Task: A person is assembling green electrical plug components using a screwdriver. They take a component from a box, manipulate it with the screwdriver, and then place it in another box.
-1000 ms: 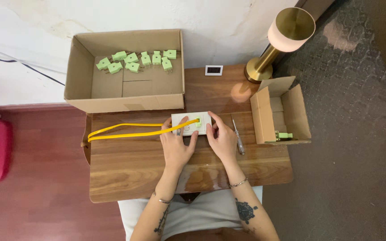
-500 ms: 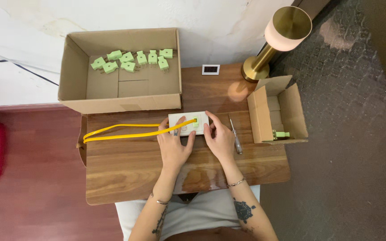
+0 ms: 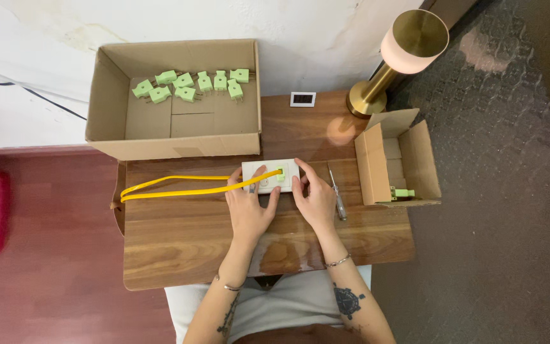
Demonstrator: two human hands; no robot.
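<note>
On the wooden table (image 3: 179, 242), near its middle, a white socket plate (image 3: 270, 176) lay flat with a light-green plug (image 3: 280, 174) seated in it, and a yellow cable (image 3: 179, 186) ran from that plug leftward in a long flat loop to the table's edge. The left hand (image 3: 249, 207) rested on the left part of the plate, fingers spread, two of them lying over the cable where it met the plate. The right hand (image 3: 313, 199) lay against the plate's right edge, its index finger reaching along the top side; neither hand pinched anything that could be seen. A slim screwdriver (image 3: 335, 191) lay just beside the right hand, untouched. To the right stood a small open cardboard box (image 3: 399, 159) with one green plug (image 3: 403, 192) at its near edge, and behind it a brass lamp (image 3: 396, 57). A large cardboard box (image 3: 173, 95) at the back held a row of loose green plugs (image 3: 189, 85).

Judging by the grip, steadying the plate mattered most: both hands should press it flat and evenly, and the cable should stay slack so the plug sat square.
</note>
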